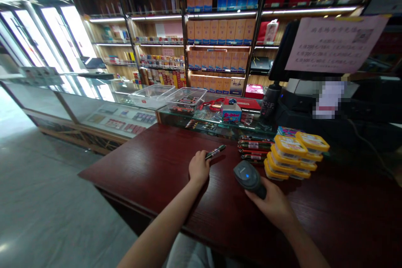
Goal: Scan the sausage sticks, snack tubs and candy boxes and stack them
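Observation:
My left hand [199,168] is closed around one end of a slim, dark wrapped stick [216,151], which points up and to the right just over the dark red table [150,163]. My right hand [276,201] grips the handle of a black barcode scanner [248,176]. A blue light glows on the scanner's top, and its head is turned toward the left. Behind the scanner lies a pile of similar dark and red wrapped sticks [255,146]. Right of that pile, yellow-lidded plastic tubs [290,145] stand stacked in two columns.
Beyond the table runs a glass counter [204,117] with clear plastic bins [186,98] and a small blue box [231,113]. A monitor [284,50] bearing a paper sign stands at the right. Shelves of boxed goods [221,31] line the back wall.

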The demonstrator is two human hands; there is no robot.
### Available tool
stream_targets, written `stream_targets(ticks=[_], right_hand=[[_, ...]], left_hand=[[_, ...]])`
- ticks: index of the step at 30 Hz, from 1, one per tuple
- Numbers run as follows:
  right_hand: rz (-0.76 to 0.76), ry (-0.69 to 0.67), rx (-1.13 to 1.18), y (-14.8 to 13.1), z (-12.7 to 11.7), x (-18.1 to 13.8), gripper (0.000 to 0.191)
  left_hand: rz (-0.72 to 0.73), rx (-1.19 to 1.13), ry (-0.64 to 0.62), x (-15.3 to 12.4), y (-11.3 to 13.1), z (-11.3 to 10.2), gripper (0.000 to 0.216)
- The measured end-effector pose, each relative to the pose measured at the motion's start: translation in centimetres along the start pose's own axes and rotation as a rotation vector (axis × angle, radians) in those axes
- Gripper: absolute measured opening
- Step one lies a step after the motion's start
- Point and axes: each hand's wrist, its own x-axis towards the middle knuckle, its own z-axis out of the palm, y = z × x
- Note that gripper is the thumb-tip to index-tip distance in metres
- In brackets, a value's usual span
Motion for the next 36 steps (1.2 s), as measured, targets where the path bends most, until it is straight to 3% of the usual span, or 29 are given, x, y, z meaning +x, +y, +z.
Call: stream_targets(ticks=[3,6,13,25,28,31,36], right_hand=[[-0.042,-0.038,0.242,-0.2,0.8,0.4,0.039],[-0.021,-0.020,0.334,-1.0,1.6,0.5,0.044],[-0.046,0.041,0.341,-2.6,2.1,0.6,0.042],[-0.058,0.006,0.278,-2.1,1.9,0.9,0.040],[-0.067,0.030,0.156,-2.4,1.3,0.4,0.038],[-0.016,0.061,-0.159,-2.4,0.4,-0.4,0.028],[-0.061,0.108,-0.518,-0.3,-0.4,-1.3,0.020]], left_hand=[[-0.003,-0.020,0.009,-0.1,0.0,0.0,0.016],[-0.008,-0.025,0.008,-0.1,-0.1,0.0,0.016],[-0.009,-0.030,0.013,-0.2,-0.1,-0.1,0.014],[-0.005,-0.052,0.008,-0.1,-0.1,0.1,0.016],[0.000,-0.063,0.012,-0.1,-0.2,0.1,0.015],[-0.003,-0.119,0.019,0.0,-0.3,0.1,0.015],[0.015,-0.254,0.031,0.1,-0.9,0.4,0.028]])
